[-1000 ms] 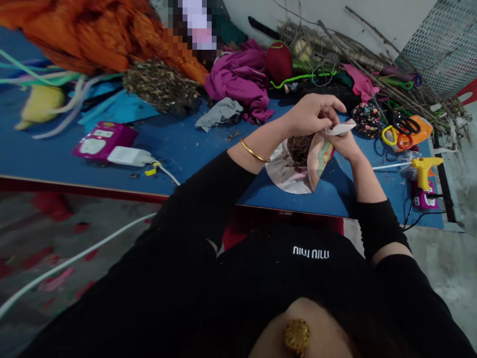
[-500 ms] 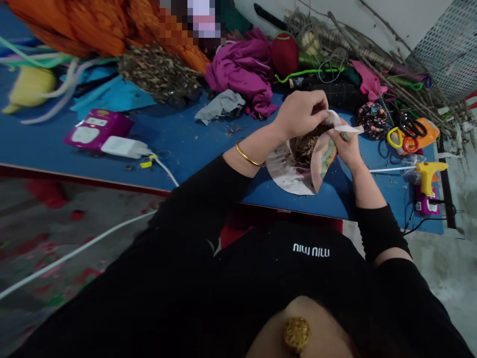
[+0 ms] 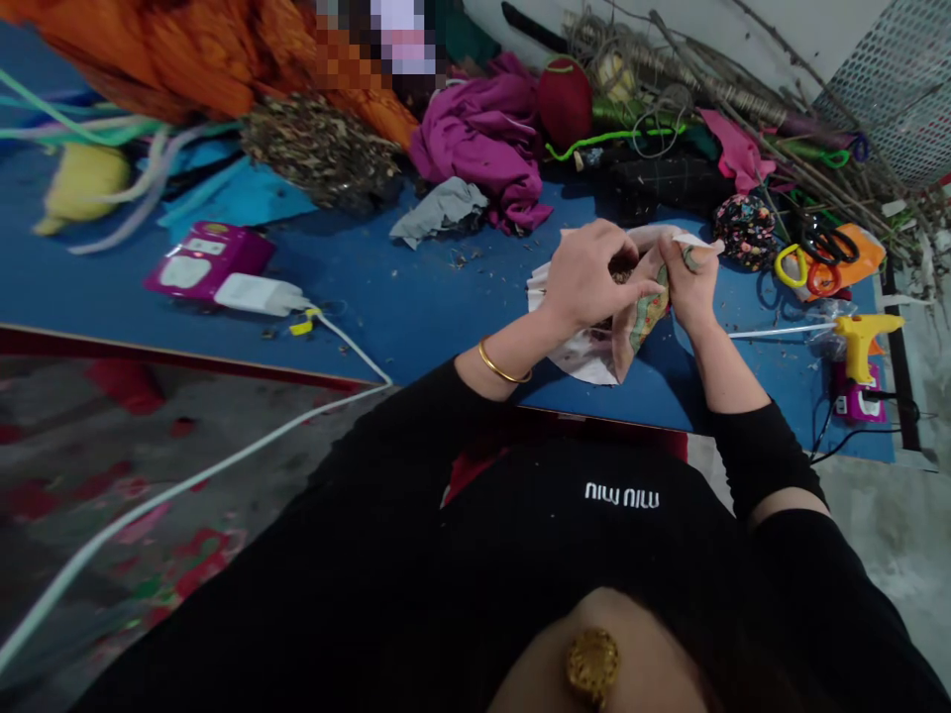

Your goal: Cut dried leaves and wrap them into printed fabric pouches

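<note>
A patterned piece of cloth (image 3: 645, 319), pale on its inner side, lies gathered on the blue table around dried leaves (image 3: 621, 267). My right hand (image 3: 690, 282) grips the cloth's right edge, thumb on top, with a pale flap sticking up past it. Over the left part of the cloth rests my left hand (image 3: 590, 272). Its thumb and forefinger are apart, the thumb reaching to the patterned fold, and leaves show in the gap. The other left fingers are partly hidden.
A heap of dried leaves (image 3: 319, 149) and purple cloth (image 3: 482, 129) lie behind. To the right are scissors (image 3: 824, 243), a floral fabric ball (image 3: 743, 231) and a yellow glue gun (image 3: 862, 342). A purple power socket (image 3: 212, 262) sits left, its white cable (image 3: 223, 460) hanging over the edge.
My left hand has moved down and left from the cloth's upper edge, and its thumb and forefinger have spread apart. My right hand still holds the cloth.
</note>
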Motion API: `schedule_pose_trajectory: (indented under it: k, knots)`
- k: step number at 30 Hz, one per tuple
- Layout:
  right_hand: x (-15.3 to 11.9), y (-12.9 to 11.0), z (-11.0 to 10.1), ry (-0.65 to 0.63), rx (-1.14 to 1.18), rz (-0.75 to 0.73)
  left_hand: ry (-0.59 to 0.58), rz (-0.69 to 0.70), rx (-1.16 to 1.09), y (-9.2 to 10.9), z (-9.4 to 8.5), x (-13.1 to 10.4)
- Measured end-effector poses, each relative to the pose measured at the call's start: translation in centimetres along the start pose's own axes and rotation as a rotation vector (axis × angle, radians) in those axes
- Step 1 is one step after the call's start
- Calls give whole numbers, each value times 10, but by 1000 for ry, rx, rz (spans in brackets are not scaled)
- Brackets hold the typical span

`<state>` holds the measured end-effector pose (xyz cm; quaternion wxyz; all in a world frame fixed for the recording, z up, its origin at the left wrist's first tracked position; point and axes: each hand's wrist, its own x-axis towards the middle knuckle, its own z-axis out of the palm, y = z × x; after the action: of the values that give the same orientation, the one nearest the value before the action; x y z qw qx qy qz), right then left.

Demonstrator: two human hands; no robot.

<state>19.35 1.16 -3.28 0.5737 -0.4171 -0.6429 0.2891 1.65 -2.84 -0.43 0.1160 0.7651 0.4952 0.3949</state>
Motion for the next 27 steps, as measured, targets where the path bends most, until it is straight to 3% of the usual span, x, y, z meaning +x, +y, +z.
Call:
schedule_pose_trajectory:
  k: [5, 10, 13, 16, 20, 24, 27]
  knots:
    - [-1, 4, 2, -1, 57, -13, 6, -20, 28, 5, 6, 3]
    - [0, 10, 2, -58, 66, -21, 26, -23, -30, 7, -4, 19]
    - [0, 12, 2, -159, 62, -75, -37, -11, -36, 9, -12, 35]
    - [-1, 14, 1, -216, -36, -86, -147, 94, -26, 14, -17, 50]
    - [-3, 16, 1, -165, -48, -44, -182, 150, -179, 17, -18, 54]
    - [-4, 14, 2, -104, 13, -41, -88, -6, -355, -4, -20, 47]
    - [-5, 14, 2, -101, 27, -33, -200, -94, -361, -31, -23, 38]
